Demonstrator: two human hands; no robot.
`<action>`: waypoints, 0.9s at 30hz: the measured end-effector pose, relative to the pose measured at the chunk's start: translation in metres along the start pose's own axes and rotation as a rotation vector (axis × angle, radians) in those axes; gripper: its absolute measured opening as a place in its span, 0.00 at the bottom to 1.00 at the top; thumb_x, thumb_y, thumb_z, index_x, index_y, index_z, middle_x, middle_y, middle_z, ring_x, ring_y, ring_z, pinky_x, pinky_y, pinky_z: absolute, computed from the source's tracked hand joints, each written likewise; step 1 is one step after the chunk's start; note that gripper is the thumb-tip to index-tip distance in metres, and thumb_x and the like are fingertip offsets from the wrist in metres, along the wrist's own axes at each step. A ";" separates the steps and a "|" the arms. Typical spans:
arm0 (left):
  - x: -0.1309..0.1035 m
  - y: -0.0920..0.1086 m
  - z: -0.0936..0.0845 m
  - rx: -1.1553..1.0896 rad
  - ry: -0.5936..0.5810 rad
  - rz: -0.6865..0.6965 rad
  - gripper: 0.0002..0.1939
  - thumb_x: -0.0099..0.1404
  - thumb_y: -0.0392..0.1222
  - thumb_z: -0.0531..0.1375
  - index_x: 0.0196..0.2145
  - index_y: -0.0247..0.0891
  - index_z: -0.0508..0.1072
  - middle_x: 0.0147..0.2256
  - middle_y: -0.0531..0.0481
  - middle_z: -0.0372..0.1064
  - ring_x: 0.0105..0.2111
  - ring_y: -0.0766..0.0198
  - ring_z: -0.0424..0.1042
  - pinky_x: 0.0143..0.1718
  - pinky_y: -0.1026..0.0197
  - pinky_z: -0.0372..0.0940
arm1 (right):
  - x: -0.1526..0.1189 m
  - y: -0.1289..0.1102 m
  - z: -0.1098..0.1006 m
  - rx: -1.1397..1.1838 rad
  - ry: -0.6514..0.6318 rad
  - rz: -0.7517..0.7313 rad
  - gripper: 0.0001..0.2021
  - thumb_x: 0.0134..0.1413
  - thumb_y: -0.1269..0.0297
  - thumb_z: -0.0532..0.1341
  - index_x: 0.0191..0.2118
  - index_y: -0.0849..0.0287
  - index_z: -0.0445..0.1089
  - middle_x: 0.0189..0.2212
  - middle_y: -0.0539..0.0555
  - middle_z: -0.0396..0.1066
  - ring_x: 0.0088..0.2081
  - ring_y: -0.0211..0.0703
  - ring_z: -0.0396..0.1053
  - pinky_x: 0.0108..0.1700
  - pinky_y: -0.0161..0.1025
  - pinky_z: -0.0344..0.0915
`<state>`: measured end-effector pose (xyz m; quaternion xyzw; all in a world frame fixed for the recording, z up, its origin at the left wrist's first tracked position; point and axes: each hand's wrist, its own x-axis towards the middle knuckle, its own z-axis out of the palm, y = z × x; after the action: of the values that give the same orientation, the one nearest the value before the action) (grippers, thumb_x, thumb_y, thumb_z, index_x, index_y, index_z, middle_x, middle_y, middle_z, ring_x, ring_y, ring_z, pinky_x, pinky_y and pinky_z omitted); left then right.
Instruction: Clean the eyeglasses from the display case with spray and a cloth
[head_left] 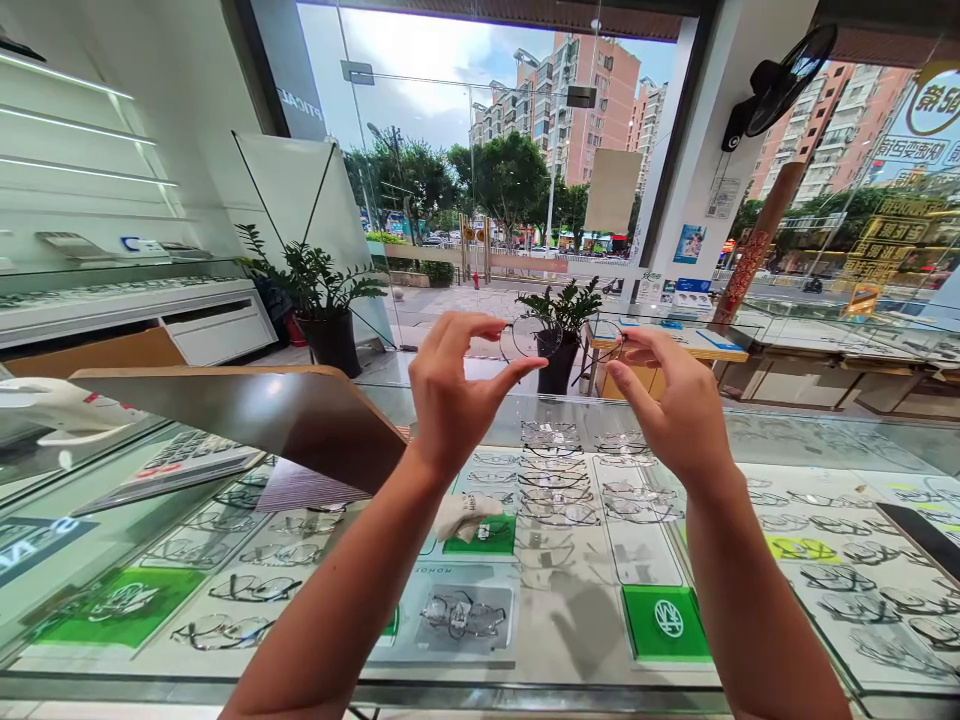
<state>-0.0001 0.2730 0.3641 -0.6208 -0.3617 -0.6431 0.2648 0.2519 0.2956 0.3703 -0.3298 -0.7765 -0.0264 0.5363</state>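
A pair of thin-rimmed glasses (538, 342) is held up in the air above the glass display case. My left hand (466, 385) pinches its left side near the hinge with the fingertips, the thumb stretched out below the lens. At the other side, my right hand (667, 395) grips the frame's right end between thumb and fingers. The clear lenses are hard to make out against the window. Below, rows of glasses (555, 480) lie in the case, and a crumpled beige cloth (469, 515) rests between my forearms.
A brown-edged mirror or panel (247, 400) stands at the left on the glass counter (555, 685). A dark phone-like object (922, 540) lies at the far right. Potted plants (330, 335) stand beyond, before the glass doors.
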 end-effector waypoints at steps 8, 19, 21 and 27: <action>0.002 -0.020 0.009 -0.159 -0.064 -0.182 0.26 0.59 0.64 0.74 0.44 0.41 0.78 0.41 0.46 0.80 0.39 0.59 0.79 0.39 0.56 0.73 | -0.001 -0.006 0.010 -0.062 0.117 -0.081 0.18 0.71 0.49 0.61 0.57 0.53 0.73 0.48 0.59 0.80 0.51 0.55 0.77 0.55 0.54 0.72; -0.003 -0.023 0.016 -0.201 -0.056 -0.202 0.25 0.58 0.60 0.75 0.44 0.40 0.79 0.39 0.47 0.80 0.39 0.60 0.80 0.38 0.59 0.74 | 0.001 0.003 0.015 -0.008 0.140 -0.084 0.18 0.70 0.50 0.62 0.57 0.54 0.73 0.47 0.58 0.79 0.47 0.53 0.77 0.51 0.53 0.73; -0.004 -0.022 0.018 -0.151 -0.024 -0.136 0.25 0.59 0.60 0.75 0.44 0.40 0.79 0.39 0.47 0.80 0.39 0.60 0.79 0.37 0.59 0.73 | 0.002 0.011 0.019 0.017 0.136 -0.090 0.18 0.71 0.50 0.62 0.58 0.53 0.73 0.48 0.58 0.79 0.48 0.53 0.78 0.51 0.54 0.74; -0.009 -0.025 0.020 -0.003 0.110 0.113 0.24 0.62 0.58 0.74 0.49 0.41 0.78 0.44 0.46 0.79 0.43 0.57 0.78 0.40 0.56 0.74 | 0.005 0.029 0.037 0.003 0.211 -0.232 0.19 0.73 0.56 0.60 0.65 0.51 0.68 0.57 0.60 0.76 0.60 0.57 0.74 0.59 0.58 0.74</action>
<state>-0.0064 0.3029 0.3513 -0.6044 -0.3101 -0.6609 0.3190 0.2364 0.3350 0.3496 -0.2325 -0.7488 -0.1213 0.6087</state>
